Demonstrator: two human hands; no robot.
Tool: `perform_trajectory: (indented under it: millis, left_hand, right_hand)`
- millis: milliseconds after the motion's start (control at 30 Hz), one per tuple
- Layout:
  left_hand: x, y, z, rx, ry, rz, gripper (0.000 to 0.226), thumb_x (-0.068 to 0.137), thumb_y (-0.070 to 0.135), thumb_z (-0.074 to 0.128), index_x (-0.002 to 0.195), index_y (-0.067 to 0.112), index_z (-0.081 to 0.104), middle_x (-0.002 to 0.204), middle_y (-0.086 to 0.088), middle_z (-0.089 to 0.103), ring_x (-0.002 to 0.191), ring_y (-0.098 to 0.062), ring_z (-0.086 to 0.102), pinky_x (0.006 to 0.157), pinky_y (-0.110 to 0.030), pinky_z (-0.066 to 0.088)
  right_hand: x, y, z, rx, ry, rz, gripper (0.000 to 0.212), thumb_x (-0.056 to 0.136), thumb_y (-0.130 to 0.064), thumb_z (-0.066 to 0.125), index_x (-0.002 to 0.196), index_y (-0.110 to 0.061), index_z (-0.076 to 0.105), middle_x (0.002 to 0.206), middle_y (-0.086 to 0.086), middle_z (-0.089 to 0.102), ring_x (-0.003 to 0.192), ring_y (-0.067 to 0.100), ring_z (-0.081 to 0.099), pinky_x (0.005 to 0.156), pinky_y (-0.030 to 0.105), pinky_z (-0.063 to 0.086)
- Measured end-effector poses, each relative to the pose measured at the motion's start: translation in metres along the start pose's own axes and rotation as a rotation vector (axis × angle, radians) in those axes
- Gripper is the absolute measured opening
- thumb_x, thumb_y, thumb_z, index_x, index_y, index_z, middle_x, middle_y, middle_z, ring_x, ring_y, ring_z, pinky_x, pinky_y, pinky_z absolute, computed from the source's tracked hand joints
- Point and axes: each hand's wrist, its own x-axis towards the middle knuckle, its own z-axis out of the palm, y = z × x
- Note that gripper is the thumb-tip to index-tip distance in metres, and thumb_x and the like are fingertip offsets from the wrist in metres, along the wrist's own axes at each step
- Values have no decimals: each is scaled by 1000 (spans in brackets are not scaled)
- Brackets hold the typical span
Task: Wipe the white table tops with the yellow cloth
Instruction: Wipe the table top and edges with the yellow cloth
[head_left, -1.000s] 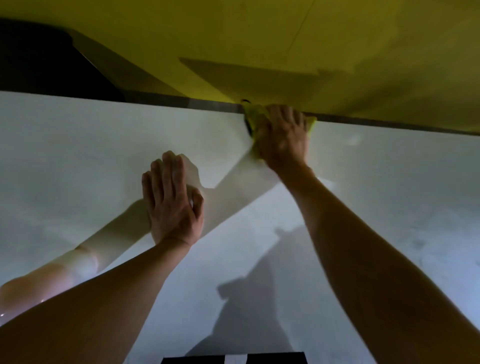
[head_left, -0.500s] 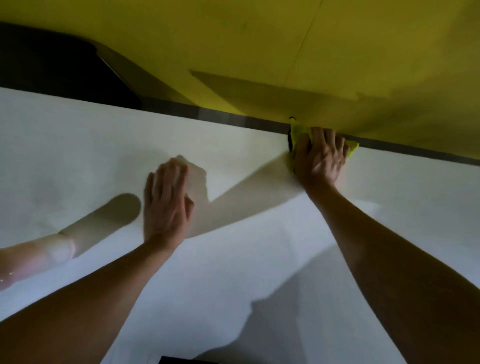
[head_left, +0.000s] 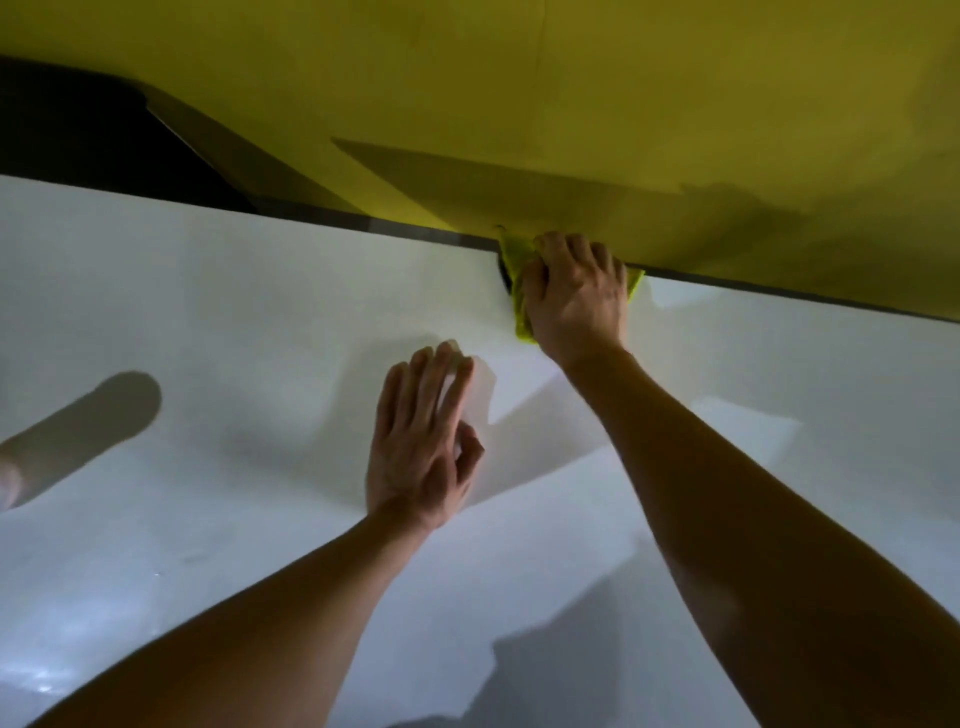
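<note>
The white table top (head_left: 218, 322) fills the lower view, glossy and streaked with shadows. At its far edge lies the yellow cloth (head_left: 514, 260), mostly hidden under my right hand (head_left: 574, 293), which presses it down with fingers curled over it against the dark strip below the wall. My left hand (head_left: 421, 441) rests flat on the table nearer to me, fingers straight and together, holding nothing.
A yellow wall (head_left: 623, 104) rises directly behind the table's far edge. A dark opening (head_left: 78, 135) lies at the upper left beyond the edge. Reflections and shadows of my arms fall across the table surface.
My right hand has carried the cloth rightward along the far edge over the last second. My left hand has also shifted to the right on the table.
</note>
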Motion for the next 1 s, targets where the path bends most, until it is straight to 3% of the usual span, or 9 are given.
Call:
perform_trajectory:
  millis: [133,233,333,467,600,733,900,1000]
  left_hand:
    - [2,1,0,6,-10,2,72,95,29,42,164,12,31,172,-13,25,159,-35,23,129,-55,20]
    - [3,4,1,14,-15,-6,72,96,29,40,164,12,30,172,-13,24,159,-35,22,129,-55,19]
    - [4,6,1,24,-11,-15,72,95,28,42,164,12,29,172,-13,24,159,-35,22,129,-55,18]
    - [3,6,1,37,-1,-13,73,93,27,46,164,12,32,172,-13,25,159,-35,23,129,-55,19]
    - [2,0,7,39,41,-3,72,94,27,44,163,11,33,171,-13,27,158,-35,25,128,-56,21]
    - [3,4,6,25,71,-2,71,93,25,45,162,10,35,171,-14,28,157,-37,27,128,-55,20]
    - [3,9,5,19,56,-2,69,97,25,41,164,11,31,172,-13,25,158,-37,24,129,-54,18]
    - [4,9,5,22,47,-17,70,97,27,37,164,11,29,172,-14,25,158,-37,23,130,-54,16]
  right_hand:
    - [-9,86,-39,-105,-17,130,32,94,-35,40,101,-13,62,102,18,62,96,40,56,81,44,40]
    - [-9,105,-53,-146,-73,194,33,101,-34,36,107,-9,56,107,22,58,101,38,52,86,45,36]
    - [1,65,-37,-207,-112,218,43,97,-38,29,113,-10,58,115,23,58,107,38,52,90,45,36]
    - [16,-30,-2,-158,-248,53,53,98,-56,32,121,-15,57,122,15,60,111,33,53,93,44,37]
    - [22,-69,15,-104,-248,-79,37,101,-42,36,124,-18,53,120,9,59,109,29,53,93,43,39]
    - [12,-26,-1,-74,-220,-85,42,98,-41,35,125,-17,55,120,10,60,109,31,54,91,40,38]
    - [-7,86,-41,-147,-130,90,45,93,-41,33,118,-16,60,115,16,62,105,36,55,87,42,36]
    - [-13,115,-53,-148,-97,185,48,96,-41,26,116,-13,59,113,16,60,104,36,54,90,43,36]
